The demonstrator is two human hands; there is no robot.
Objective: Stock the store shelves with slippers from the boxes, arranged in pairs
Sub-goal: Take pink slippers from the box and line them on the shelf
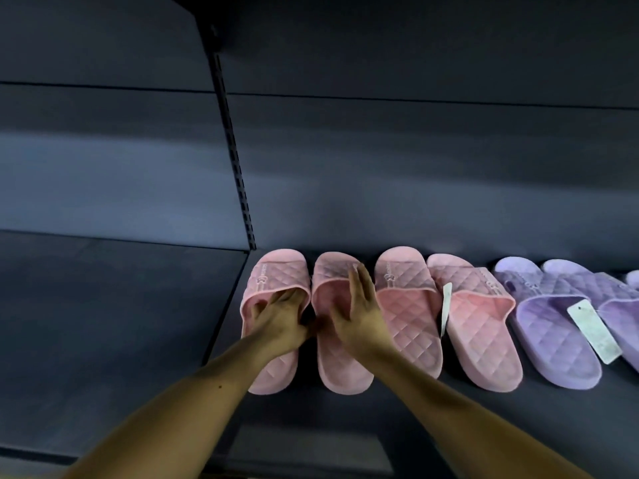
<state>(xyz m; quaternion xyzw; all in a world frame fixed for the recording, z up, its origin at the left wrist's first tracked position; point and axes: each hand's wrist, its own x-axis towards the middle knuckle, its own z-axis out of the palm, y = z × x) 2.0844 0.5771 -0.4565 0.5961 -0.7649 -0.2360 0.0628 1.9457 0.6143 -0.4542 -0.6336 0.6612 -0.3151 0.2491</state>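
Left hand (280,319), right hand (359,314) touch quilted pink slippers (276,276).

On the dark shelf (121,323) the left hand (280,323) rests in the first pink slipper (276,274), fingers under its strap; the right hand (359,316), fingers straight, touches the second pink slipper (340,368); purple slippers (553,340) lie further right.
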